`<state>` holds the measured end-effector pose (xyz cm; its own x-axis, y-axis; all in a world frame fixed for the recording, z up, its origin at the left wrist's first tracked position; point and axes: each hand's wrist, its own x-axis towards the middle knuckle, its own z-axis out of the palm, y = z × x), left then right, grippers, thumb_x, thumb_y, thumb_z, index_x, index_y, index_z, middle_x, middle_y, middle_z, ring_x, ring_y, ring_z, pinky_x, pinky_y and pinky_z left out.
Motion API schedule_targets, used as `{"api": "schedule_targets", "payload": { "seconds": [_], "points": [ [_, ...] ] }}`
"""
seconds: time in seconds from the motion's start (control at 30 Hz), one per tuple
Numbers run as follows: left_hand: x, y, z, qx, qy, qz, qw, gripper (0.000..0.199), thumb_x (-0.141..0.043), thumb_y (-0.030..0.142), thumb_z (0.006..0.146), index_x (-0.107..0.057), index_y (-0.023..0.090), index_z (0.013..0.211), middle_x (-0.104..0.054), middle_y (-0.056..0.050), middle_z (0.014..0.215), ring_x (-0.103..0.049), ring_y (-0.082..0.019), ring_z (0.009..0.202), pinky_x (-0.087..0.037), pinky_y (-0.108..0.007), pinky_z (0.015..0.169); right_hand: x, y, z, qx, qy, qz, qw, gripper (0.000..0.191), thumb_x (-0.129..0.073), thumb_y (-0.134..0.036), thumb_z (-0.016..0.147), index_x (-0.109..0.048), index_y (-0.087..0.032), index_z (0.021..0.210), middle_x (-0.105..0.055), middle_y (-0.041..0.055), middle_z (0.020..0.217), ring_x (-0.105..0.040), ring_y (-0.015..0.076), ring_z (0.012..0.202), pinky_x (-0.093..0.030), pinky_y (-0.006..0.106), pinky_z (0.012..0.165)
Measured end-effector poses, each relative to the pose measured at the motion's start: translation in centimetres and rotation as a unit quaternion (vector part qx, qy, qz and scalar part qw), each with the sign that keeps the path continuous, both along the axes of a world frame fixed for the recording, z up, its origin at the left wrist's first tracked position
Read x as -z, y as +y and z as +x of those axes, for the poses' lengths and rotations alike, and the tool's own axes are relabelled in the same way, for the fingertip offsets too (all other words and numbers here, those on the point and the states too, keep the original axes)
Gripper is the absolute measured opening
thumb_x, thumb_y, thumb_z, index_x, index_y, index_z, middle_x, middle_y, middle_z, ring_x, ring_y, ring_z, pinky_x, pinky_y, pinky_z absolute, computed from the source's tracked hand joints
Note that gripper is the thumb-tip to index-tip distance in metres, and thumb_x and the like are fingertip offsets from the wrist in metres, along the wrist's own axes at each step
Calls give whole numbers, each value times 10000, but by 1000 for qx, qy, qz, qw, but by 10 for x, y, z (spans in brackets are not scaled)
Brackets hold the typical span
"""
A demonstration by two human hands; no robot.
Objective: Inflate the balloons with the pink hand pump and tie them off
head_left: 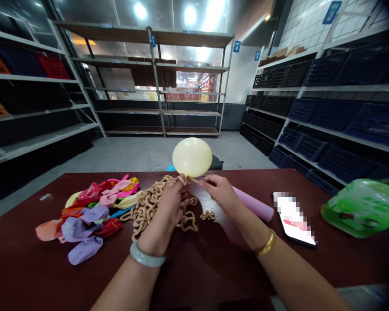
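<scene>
One risk is standing out: air could be escaping from the rounded, inflated, pale yellow balloon [192,157] if the left hand [175,196], whose hold is partly hidden, is pinching its neck too loosely. Overstretching is posing a second hazard: the right hand [218,192], thumb and forefinger pinching a thin, tan strand [195,179], could be tearing the neck by pulling too hard. Whether that strand is belonging to the balloon, I am not able to tell. Position: the balloon is standing just beyond the left fingertips, ahead of and between both hands. Beside and left of the left hand, curled, tan, cord-like loops [149,203] are lying heaped; farther left, limp, multicoloured balloons [87,216] are lying piled. Just right of the right hand, a smooth, lilac cylinder [254,205] is lying, partly hidden by it.
</scene>
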<state>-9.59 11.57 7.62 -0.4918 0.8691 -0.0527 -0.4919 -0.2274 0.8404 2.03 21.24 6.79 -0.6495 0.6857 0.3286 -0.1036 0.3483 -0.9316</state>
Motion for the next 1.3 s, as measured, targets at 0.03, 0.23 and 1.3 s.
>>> {"api": "schedule_targets", "payload": {
  "seconds": [0.03, 0.23, 1.3],
  "points": [
    [4, 3, -1, -46, 55, -9, 997, 245, -630, 317, 788, -449, 185, 688, -301, 77, 535, -233, -51, 407, -183, -163, 365, -3, -5, 1, 17, 0, 82, 996, 171, -633, -332, 817, -663, -175, 758, -551, -4, 660, -465, 117, 587, -404, 252, 553],
    [21, 11, 1, -141, 341, -22, 929, 209, -572, 344, 822, -591, 176, 698, -571, -15, 670, -511, -159, 659, -388, -242, 594, -10, -26, 7, 1, 66, 323, 944, 56, -597, -224, 860, -649, -212, 841, -600, 71, 998, -567, 190, 997, -453, 347, 907],
    [23, 10, 26, -133, 452, -8, 882, 209, -459, 299, 907, -616, 191, 819, -591, -39, 754, -498, -176, 692, -367, -265, 665, 4, -17, 4, 206, -56, 394, 894, 91, -444, -210, 926, -529, -188, 901, -585, 78, 875, -542, 218, 798, -439, 332, 708]
  ]
}}
